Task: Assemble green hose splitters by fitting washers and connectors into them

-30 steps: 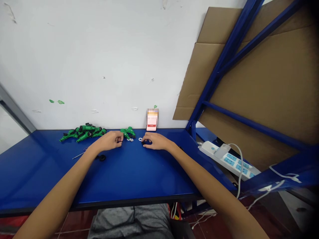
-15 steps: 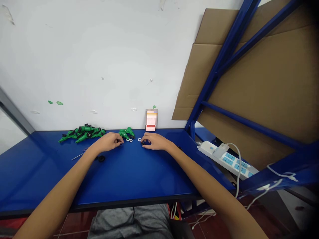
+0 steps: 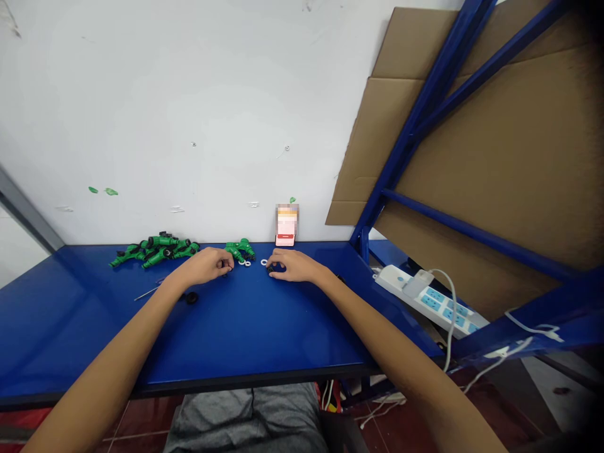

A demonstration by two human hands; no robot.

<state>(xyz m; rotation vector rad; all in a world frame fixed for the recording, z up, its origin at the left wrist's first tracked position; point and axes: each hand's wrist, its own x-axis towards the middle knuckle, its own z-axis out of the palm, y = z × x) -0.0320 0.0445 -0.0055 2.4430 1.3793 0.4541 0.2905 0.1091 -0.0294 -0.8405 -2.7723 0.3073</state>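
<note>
My left hand (image 3: 212, 265) is closed near the back of the blue table (image 3: 245, 327), its fingers curled round a small dark piece that is mostly hidden. To the right, my right hand (image 3: 289, 265) pinches a small black part (image 3: 270, 270) at the table surface. White rings (image 3: 244, 263) lie between the hands, and another white ring (image 3: 264, 262) is beside my right fingertips. Just behind sit green plastic fittings (image 3: 240, 249) with black ends. A black round cap (image 3: 191, 297) rests near my left forearm.
Several green fittings with black parts (image 3: 160, 248) are heaped at the back left. A thin screwdriver (image 3: 146, 294) lies left of my forearm. A phone (image 3: 285, 225) leans on the wall. At the right are a power strip (image 3: 431, 301), blue frame bars (image 3: 415, 135) and cardboard (image 3: 491, 157).
My left fingers have shifted slightly around the small dark piece. My right hand stays almost in place. The whole view has moved a little.
</note>
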